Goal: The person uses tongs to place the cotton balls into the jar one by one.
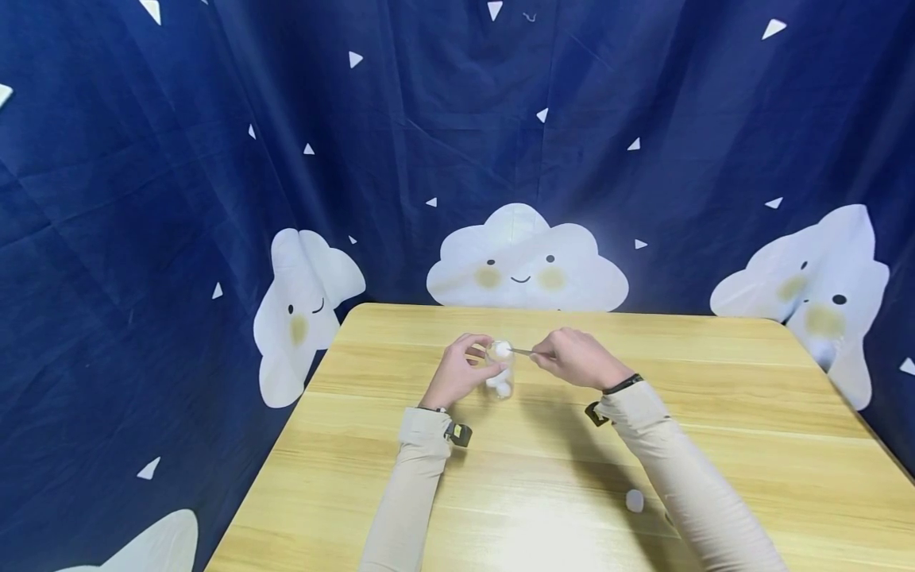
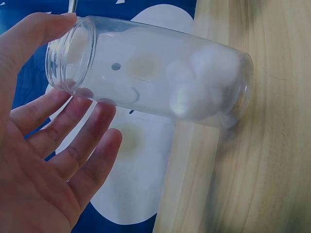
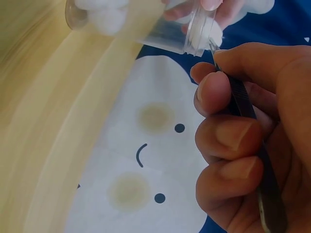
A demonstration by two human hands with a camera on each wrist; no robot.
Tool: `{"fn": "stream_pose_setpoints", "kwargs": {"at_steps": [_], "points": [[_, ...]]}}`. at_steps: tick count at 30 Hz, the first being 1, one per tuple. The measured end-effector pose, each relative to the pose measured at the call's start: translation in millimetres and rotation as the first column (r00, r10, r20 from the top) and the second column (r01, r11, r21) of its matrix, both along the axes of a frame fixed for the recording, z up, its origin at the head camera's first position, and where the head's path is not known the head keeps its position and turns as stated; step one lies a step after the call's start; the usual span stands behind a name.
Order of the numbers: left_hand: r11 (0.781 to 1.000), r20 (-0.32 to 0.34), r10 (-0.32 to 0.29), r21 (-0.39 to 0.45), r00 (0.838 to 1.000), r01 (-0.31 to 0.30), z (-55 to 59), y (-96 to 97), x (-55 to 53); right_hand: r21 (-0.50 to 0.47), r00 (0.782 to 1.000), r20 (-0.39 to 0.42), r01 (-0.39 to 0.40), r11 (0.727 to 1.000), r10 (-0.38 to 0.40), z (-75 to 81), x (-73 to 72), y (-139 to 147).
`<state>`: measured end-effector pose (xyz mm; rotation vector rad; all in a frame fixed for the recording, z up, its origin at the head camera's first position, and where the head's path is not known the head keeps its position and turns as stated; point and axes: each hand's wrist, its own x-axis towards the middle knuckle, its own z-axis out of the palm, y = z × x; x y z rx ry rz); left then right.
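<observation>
A clear glass jar [image 2: 146,73] stands upright on the table in the head view, with several white cotton balls [image 2: 204,82] at its bottom. My left hand [image 1: 460,372] grips the jar around its threaded neck, thumb on one side and fingers on the other. Tweezers [image 3: 240,99] lie in my right hand [image 1: 581,357], gripped between thumb and curled fingers. Their tips pinch another cotton ball [image 3: 216,35], which sits right at the jar's mouth, partly inside the rim.
One loose cotton ball [image 1: 635,500] lies on the wooden table [image 1: 357,445] near my right forearm. A small pale thing [image 1: 669,519] shows partly beside the right sleeve. Behind the table hangs a dark blue curtain [image 1: 457,143] with clouds and triangles.
</observation>
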<state>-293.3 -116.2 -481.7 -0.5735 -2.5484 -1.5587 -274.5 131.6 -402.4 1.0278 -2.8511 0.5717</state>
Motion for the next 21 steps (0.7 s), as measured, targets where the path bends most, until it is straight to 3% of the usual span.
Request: {"fn": "stream_pose_setpoints", "kwargs": {"at_steps": [21], "points": [[1.0, -0.007, -0.002, 0.011, 1.0, 0.002, 0.8, -0.1, -0.1, 0.033, 0.999, -0.041, -0.034, 0.999, 0.035, 5.5, -1.7, -3.0]]}}
